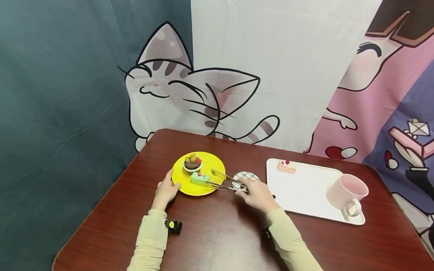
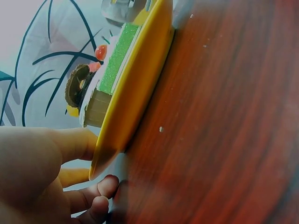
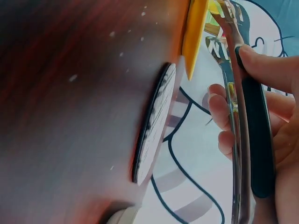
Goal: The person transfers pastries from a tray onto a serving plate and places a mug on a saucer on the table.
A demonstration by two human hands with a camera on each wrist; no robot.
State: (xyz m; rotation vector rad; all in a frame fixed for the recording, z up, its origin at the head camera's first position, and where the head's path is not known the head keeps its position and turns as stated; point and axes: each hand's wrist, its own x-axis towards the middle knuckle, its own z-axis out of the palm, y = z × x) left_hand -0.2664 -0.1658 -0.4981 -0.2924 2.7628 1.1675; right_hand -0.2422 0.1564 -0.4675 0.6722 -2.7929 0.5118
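Two hands work at the yellow plate [image 1: 216, 161] on the brown table [image 1: 213, 239]. The left hand [image 1: 167, 190] pinches the plate's rim on its own side. The right hand [image 1: 258, 194] grips the metal tongs [image 3: 259, 140], with its thumb on the dark handle. The green cake [image 1: 199, 178] sits on the plate, near the front, just beside the little brown cup [image 1: 192, 165] with fruit on top. One tong tip is right by the end of the cake, and the other is apart from it, over the plate. I cannot tell if the near tip touches the cake.

The step in hand seems to be moving the cake with the tongs. To do it well, hold the plate firm so it does not slide. Put one tip on each side of the cake, low down, and squeeze softly; it may be squishy. Do not bump the brown cup, or it could tip. If letting go, spread the tips wide and pull straight back. Mind the checked coaster [image 1: 249, 176] by the right hand too. The white tray [image 1: 304, 194] is off to the right.
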